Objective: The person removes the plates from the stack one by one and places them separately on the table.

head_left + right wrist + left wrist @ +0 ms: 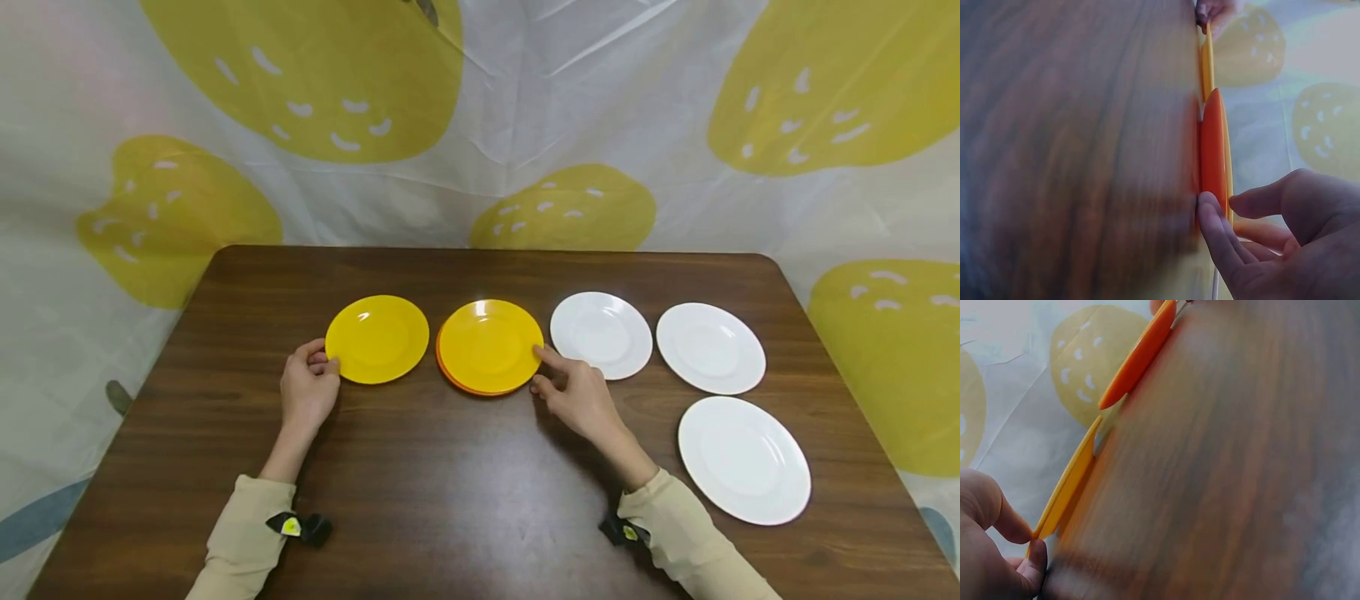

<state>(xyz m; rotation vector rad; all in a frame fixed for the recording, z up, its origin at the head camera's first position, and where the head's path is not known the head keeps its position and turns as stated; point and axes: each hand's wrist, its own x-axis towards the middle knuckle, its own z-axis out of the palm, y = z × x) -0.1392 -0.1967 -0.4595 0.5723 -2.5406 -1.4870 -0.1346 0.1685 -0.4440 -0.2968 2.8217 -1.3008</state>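
My left hand (310, 390) pinches the left rim of a yellow plate (377, 339). In the left wrist view, thumb and finger meet on that plate's edge. To its right, a second yellow plate (491, 346) is stacked on an orange plate (1212, 150), which shows in the head view as a thin rim at lower left. My right hand (581, 398) grips this stack at its right edge. The right wrist view has one digit against the yellow plate and other fingertips at the orange plate's underside.
Three white plates lie on the right: one (602, 336) just beyond the right hand, one (711, 348) beside it, and one (745, 460) nearer the front. The brown wooden table (420, 517) ends at a lemon-print cloth (510, 100) behind.
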